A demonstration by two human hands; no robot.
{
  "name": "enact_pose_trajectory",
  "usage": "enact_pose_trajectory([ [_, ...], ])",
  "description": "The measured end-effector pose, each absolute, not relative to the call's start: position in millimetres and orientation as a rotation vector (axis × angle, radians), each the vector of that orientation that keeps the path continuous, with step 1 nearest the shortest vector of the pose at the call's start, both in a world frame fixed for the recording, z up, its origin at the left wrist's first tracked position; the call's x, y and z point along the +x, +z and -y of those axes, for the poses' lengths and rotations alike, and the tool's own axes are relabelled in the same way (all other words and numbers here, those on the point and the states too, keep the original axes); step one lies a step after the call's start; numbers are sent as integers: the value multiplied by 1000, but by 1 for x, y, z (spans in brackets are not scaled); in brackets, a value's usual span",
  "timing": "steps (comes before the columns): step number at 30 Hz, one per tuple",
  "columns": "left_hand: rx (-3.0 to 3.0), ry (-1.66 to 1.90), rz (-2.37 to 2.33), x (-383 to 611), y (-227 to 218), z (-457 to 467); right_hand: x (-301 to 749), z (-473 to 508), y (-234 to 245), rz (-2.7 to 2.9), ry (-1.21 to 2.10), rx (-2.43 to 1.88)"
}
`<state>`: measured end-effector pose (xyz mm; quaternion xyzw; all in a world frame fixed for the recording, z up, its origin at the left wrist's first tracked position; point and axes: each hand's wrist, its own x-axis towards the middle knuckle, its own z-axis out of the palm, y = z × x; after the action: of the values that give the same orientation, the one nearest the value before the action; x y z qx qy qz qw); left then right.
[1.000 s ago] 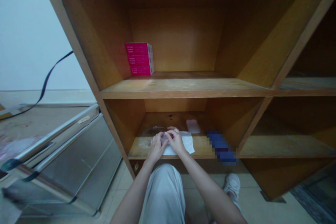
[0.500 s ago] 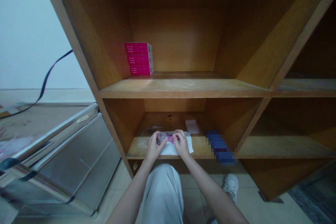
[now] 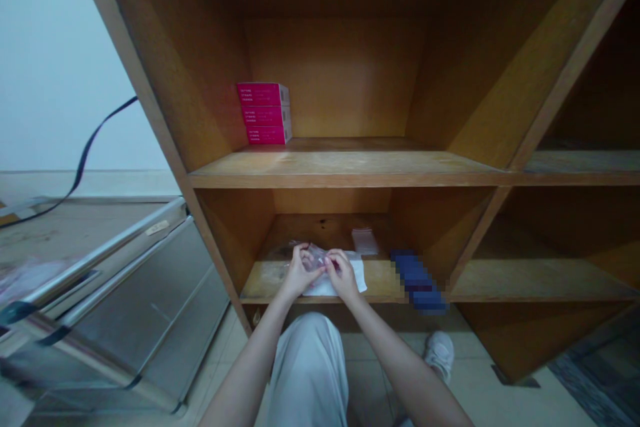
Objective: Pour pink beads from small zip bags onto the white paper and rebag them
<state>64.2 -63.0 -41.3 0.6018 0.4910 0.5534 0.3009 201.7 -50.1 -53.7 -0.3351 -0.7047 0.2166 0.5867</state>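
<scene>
My left hand (image 3: 301, 272) grips a crumpled clear plastic bag (image 3: 316, 255) above the lower shelf. Its thumb stretches across toward my right hand (image 3: 343, 275), whose fingers are closed in a pinch against the bag's near right side. Too little shows to make out what that pinch holds, though a hint of pink appears around the fingertips. Beneath both hands lies a white sheet (image 3: 359, 269), partly covered by them. The small pink beads on it are mostly hidden now. Behind it, a flat clear zip bag (image 3: 365, 241) rests on the shelf.
Three stacked pink boxes (image 3: 265, 115) stand on the upper shelf (image 3: 345, 163). A pixelated blue item (image 3: 419, 282) overlaps the lower shelf's front edge at right. To the left is a metal-framed rack (image 3: 145, 300); my knee (image 3: 313, 360) is just below the shelf.
My right hand has lifted from the pink beads and come against the bag. The hands are closer together, and the bag has shifted right, covering the beads.
</scene>
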Motion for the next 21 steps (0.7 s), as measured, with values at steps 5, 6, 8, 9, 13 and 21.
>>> enact_pose_trajectory([
  [5, 1243, 1245, -1095, 54, -34, 67, 203, 47, -55, 1539, 555, -808],
  [6, 1190, 1226, -1081, 52, -34, 67, 203, 46, -55, 1535, 562, -808],
  [8, 1114, 1228, -1073, 49, -36, 68, 202, 45, -56, 1544, 576, -801],
  [9, 1087, 1238, -1076, 49, -38, 68, 202, 45, -56, 1552, 582, -795],
  [13, 1043, 1277, -1078, 49, -46, 68, 201, 44, -58, 1570, 598, -776],
  [21, 1074, 1342, -1122, 50, -52, 68, 202, 42, -58, 1588, 657, -791],
])
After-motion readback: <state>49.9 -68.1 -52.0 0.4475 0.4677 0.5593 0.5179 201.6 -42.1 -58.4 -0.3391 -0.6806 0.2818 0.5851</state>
